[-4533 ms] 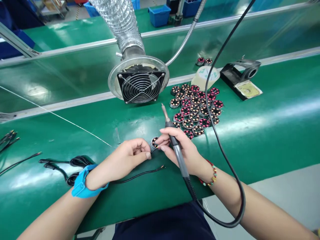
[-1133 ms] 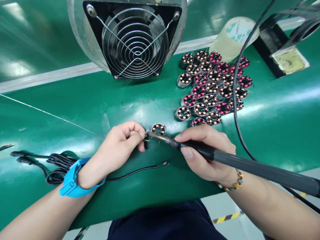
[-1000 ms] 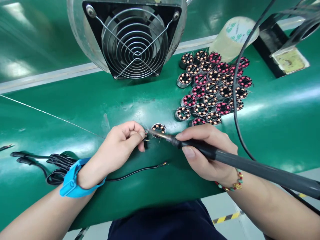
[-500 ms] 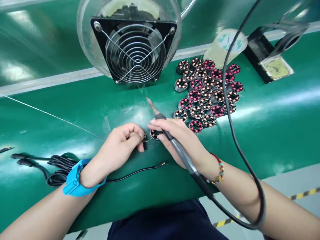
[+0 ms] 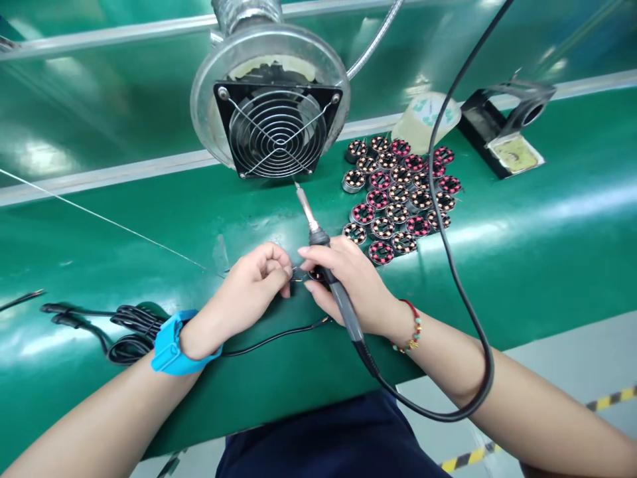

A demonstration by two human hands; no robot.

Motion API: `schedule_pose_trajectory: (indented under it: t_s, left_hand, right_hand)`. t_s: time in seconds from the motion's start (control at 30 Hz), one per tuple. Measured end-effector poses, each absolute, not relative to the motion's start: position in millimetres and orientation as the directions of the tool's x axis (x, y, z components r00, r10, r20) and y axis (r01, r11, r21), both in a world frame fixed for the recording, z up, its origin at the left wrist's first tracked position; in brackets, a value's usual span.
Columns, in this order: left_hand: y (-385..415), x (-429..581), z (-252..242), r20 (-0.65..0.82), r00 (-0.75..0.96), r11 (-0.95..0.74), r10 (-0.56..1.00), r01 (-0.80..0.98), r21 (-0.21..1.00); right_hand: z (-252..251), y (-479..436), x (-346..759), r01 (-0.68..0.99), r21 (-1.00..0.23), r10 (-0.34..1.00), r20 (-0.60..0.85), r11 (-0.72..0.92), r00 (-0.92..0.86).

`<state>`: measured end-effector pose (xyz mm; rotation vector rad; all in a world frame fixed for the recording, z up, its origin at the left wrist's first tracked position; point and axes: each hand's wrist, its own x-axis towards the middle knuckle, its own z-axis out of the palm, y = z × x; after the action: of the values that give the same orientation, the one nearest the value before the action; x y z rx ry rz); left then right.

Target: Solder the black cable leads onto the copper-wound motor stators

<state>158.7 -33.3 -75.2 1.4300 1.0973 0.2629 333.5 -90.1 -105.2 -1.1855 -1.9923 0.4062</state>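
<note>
Change: about a second ago the soldering iron's (image 5: pixel 346 309) tip sits at the left fingertips; now it is away from them, just below the fan (image 5: pixel 279 136). Judgement: heating seems paused, the right fingers freed for small parts.

Iron: lies across the right hand (image 5: pixel 365 289), tip to 11 o'clock, handle to 5 o'clock; long axis along that line, cord leaving at the handle end.

Right hand: iron cradled in the grip; thumb and index slightly spread about a metal ring (image 5: pixel 316 273), half hidden. Contact with the ring: cannot tell.

Left hand (image 5: pixel 251 292): thumb and index pressed together, apparently pinching wire ends (image 5: pixel 297 279) that poke out toward 3 o'clock, just beside the ring.

Finished-looking coils (image 5: pixel 398 192) stand at 1 o'clock of the right hand.
</note>
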Motion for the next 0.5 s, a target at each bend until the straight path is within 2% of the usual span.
schedule_pose_trajectory:
  t_s: [0.17, 0.3, 0.5]
  left_hand:
    - [-34.0, 158.9, -74.7, -0.408, 0.542, 0.165, 0.735, 0.44, 0.882]
    - [-36.6, 158.5, -72.9, -0.372, 0.514, 0.159, 0.773, 0.411, 0.898]
    - [-38.8, 152.0, -78.4, -0.287, 0.617, 0.011, 0.733, 0.411, 0.912]
  right_hand:
    - [-104.8, -91.2, 328.5, 0.611, -0.586, 0.844, 0.427, 0.532, -0.325]
    - [-105.3, -90.5, 328.4, 0.541, -0.679, 0.866, 0.436, 0.496, -0.246]
    - [-106.1, -92.4, 328.8, 0.442, -0.801, 0.914, 0.376, 0.403, -0.153]
